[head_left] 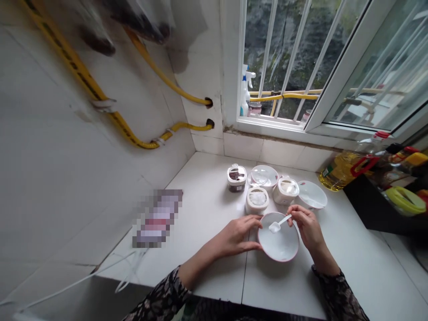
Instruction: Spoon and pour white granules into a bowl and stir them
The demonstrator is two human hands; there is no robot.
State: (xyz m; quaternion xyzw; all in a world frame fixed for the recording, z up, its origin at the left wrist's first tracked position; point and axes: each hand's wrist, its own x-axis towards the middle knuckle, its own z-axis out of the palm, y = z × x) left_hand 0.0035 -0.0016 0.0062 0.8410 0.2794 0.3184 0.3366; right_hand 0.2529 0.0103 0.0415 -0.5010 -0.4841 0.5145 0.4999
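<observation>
Running along the wall in the upper left of the frame, a yellow pipe point(75, 66) is held by ties. At lower left, a blurred-out item point(158, 218) is seen lying on the counter point(207, 196). Right of it, the left hand point(239, 234) is placed with fingers and thumb spread, grasping the left rim of the bowl point(281, 249), which is set on the counter at lower centre-right. Behind that hand, a jar with dark contents point(236, 176) is stood, then a jar with white contents point(257, 203). Above the bowl's hollow, a white spoon point(284, 220) is held, a little white matter carried in its scoop; whether it is powder or grains cannot be told. Its handle is pinched between the thumb and fingertips of the right hand point(305, 223). Beyond, a third jar point(286, 191) is stood beside a shallow bowl point(312, 195).

For good work, the rim should be kept firmly steadied, without the fingers being dipped inside. The scoop is best kept level and low over the middle, and turned slowly, so that nothing is scattered onto the counter.
</observation>
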